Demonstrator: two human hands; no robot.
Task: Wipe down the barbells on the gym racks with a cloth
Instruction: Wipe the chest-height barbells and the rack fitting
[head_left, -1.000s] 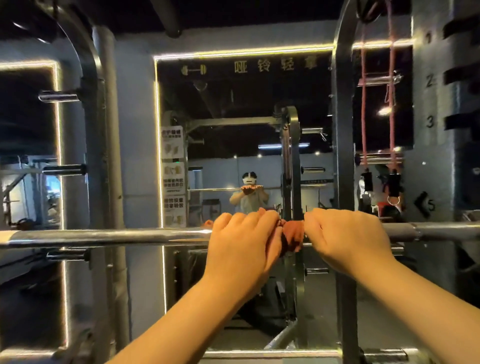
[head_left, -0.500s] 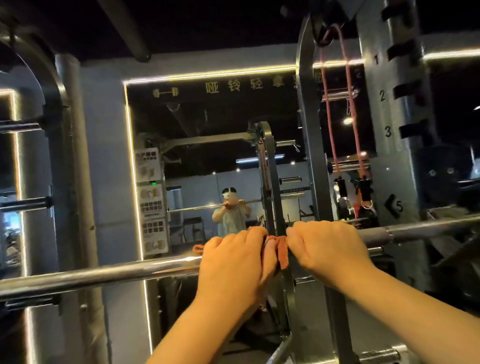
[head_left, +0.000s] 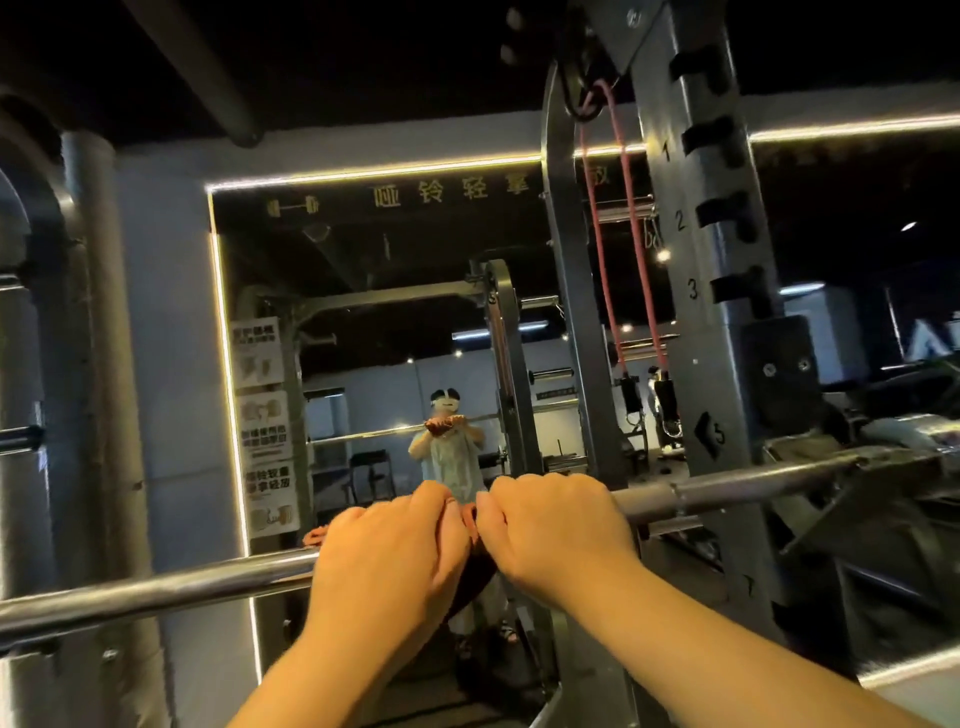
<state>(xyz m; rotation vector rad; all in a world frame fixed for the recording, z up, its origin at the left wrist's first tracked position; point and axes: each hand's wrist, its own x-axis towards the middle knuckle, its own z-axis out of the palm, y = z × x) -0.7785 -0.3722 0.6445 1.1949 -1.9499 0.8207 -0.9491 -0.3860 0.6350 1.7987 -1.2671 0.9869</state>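
A steel barbell (head_left: 156, 590) runs across the view at chest height, sloping up to the right, where it rests on the rack. My left hand (head_left: 387, 564) and my right hand (head_left: 553, 527) sit side by side on the bar, both closed over an orange-red cloth (head_left: 314, 535) wrapped around it. Only a corner of the cloth shows left of my left hand, and a strip shows between the two hands. The bar's collar (head_left: 675, 499) lies just right of my right hand.
A numbered rack upright (head_left: 711, 291) stands at right, with a red resistance band (head_left: 631, 249) hanging beside it. A second upright (head_left: 571, 291) stands ahead. A wall mirror (head_left: 395, 322) shows a person's reflection. Grey posts (head_left: 98, 364) stand at left.
Both hands, still gripping the cloth, have slid to the right along the bar toward the collar. The view has swung right and tilted, so the bar now slopes more.
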